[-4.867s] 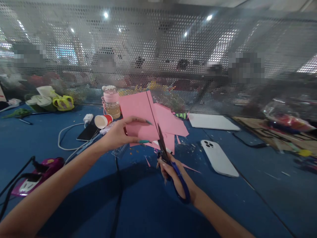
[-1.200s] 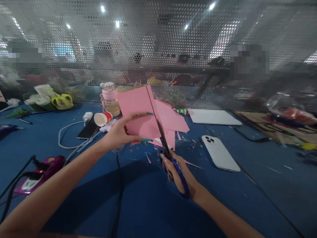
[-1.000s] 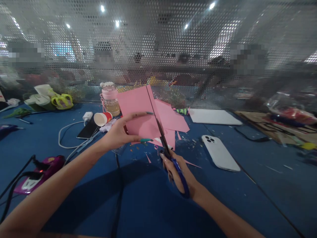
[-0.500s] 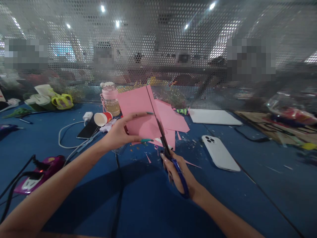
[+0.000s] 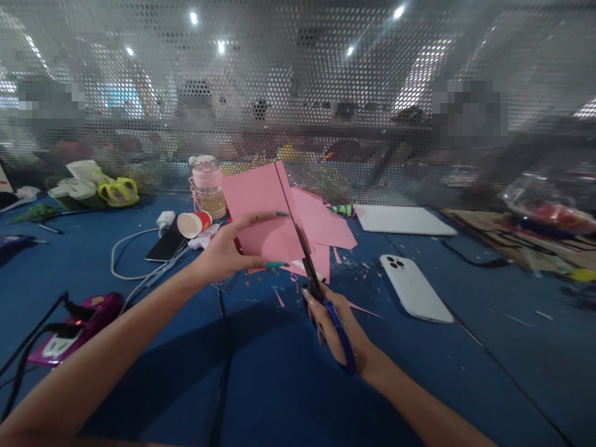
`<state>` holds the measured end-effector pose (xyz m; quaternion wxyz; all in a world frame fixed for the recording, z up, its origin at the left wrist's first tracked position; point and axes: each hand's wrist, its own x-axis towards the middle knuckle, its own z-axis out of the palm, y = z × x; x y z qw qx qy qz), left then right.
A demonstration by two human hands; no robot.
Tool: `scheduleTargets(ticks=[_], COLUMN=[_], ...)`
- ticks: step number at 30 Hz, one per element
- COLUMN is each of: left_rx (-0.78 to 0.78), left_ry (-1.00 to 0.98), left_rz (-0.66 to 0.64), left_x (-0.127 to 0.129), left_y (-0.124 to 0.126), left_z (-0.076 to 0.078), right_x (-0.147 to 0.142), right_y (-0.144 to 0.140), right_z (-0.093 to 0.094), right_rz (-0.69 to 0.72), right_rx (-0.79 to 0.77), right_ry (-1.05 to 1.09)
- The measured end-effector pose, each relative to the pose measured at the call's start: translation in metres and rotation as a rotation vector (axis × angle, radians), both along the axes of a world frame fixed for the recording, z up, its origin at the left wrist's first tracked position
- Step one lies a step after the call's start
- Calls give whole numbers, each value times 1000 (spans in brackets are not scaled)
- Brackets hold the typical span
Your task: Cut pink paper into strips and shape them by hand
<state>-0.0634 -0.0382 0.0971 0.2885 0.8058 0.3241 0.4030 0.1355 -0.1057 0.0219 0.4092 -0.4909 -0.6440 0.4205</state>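
The left hand [image 5: 222,253] pinches a stiff pink sheet of paper [image 5: 261,211] between thumb and fingers, holding it upright above the blue felt-covered table [image 5: 279,385]. Just to the right of that hand, the right hand [image 5: 338,326] is closed through the loops of blue-handled scissors [image 5: 321,298], whose dark blades run up along the sheet's right edge, where a dark line marks the paper.

The blades look nearly closed, their tips partway up the line, so the step in hand seems to be a cut along that line, with a good stretch above the blade tips apparently uncut. A further snip would call for opening the blades, sliding them up along the line, and keeping the sheet taut with the left hand.

Beyond the sheet lie more pink paper pieces [image 5: 326,226] and thin pink trimmings [image 5: 278,299] on the table. To the right of the scissor hand lies a white phone, face down [image 5: 416,288]. Past the left hand stand a paper cup on its side [image 5: 193,223] and a pink-lidded jar [image 5: 208,185]; a magenta glue gun [image 5: 74,326] lies farther left, near the forearm.
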Motion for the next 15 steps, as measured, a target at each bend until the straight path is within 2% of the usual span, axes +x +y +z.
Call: scheduleTargets(ticks=[15], left_rx=[61], left_ry=[54], left_rz=[-8], left_x=[2], left_y=[-2], left_z=[0], right_x=[2], right_y=[1], right_z=[-4], right_rz=[13], right_rx=[6], right_ry=[5])
